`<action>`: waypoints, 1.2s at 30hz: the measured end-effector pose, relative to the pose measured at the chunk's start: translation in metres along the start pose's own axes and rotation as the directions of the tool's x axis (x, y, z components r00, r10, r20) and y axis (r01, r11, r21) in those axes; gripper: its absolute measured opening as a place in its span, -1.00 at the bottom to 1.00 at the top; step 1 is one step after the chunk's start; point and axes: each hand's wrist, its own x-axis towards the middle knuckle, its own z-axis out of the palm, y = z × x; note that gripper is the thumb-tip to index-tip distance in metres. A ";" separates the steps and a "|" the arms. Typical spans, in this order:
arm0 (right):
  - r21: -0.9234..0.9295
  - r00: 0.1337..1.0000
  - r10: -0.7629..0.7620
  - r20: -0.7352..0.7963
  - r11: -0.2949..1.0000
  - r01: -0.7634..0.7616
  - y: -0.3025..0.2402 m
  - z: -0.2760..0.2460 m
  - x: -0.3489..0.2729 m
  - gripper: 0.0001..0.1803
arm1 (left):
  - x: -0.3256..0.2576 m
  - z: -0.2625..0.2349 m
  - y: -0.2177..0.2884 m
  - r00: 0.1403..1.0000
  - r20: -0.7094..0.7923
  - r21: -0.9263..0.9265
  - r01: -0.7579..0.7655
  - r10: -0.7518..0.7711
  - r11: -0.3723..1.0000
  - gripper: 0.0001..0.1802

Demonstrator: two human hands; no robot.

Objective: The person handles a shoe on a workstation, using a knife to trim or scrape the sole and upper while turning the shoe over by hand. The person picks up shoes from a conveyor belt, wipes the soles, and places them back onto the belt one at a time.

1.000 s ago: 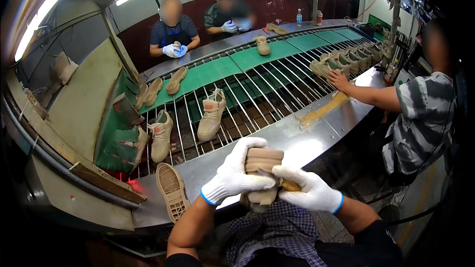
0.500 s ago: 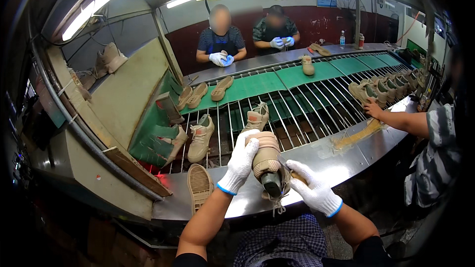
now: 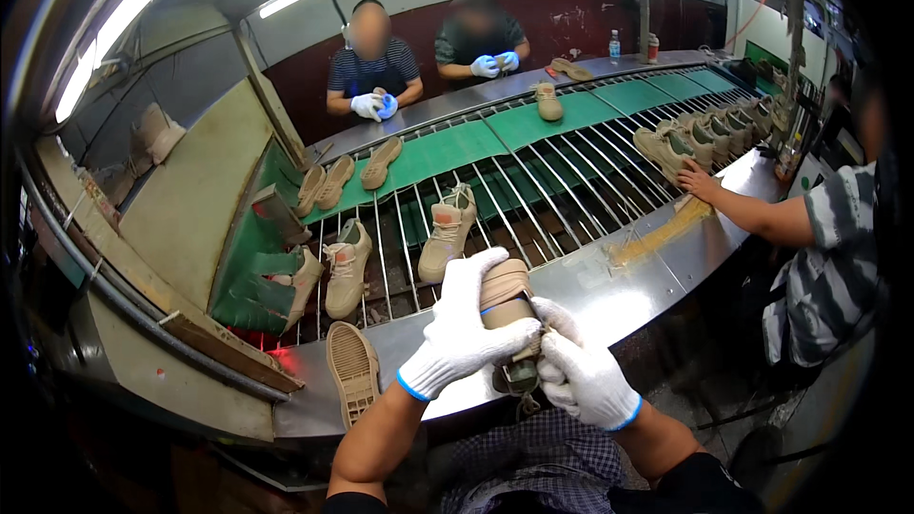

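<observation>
My left hand [image 3: 455, 328], in a white knit glove with a blue cuff, is closed around a tan shoe [image 3: 507, 286] above the metal ledge. Its thumb lies across the shoe. The dark green last shows at the shoe's opening [image 3: 517, 377], on the side towards me, with a lace hanging by it. My gloved right hand [image 3: 586, 371] is closed against the shoe's right side, fingertips pressed together near my left thumb. What those fingers grip is hidden. Beside my left forearm a loose tan sole [image 3: 352, 376] rests tread up on the ledge.
A roller conveyor with green mats [image 3: 443, 169] bears tan shoes [image 3: 447, 233] and loose soles [image 3: 381, 164]. Two gloved people sit across it. At right, another person's bare hand [image 3: 700, 183] touches a row of shoes [image 3: 709, 138]. A beige panel [image 3: 190, 181] stands at left.
My left thumb has come across the shoe, and my right fingers have closed in on its side. Earlier, a brownish piece showed in my right hand. The view has shifted rightward.
</observation>
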 end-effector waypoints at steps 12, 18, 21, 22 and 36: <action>-0.779 0.876 -0.381 0.294 0.436 0.451 -0.006 -0.042 0.021 -0.40 | -0.005 0.017 -0.006 0.995 -0.079 0.037 -0.066 0.069 0.997 0.18; -0.239 1.000 -0.011 -0.011 0.971 0.008 -0.022 -0.022 0.009 -0.41 | 0.003 0.026 -0.001 0.990 -0.048 0.014 -0.133 0.133 0.991 0.15; -0.538 0.994 -0.069 0.082 0.836 0.102 -0.037 -0.036 0.021 -0.41 | 0.014 0.020 0.003 0.999 0.004 0.061 -0.045 0.045 0.997 0.09; -0.677 0.976 -0.172 0.134 0.703 0.217 -0.036 -0.039 0.024 -0.41 | 0.017 0.018 0.000 0.997 -0.012 0.087 -0.069 0.070 0.994 0.03; -0.635 0.872 -0.481 0.097 0.644 0.426 0.096 -0.078 0.049 -0.26 | -0.002 -0.039 -0.083 0.952 -0.108 -0.584 0.173 -0.288 0.793 -0.48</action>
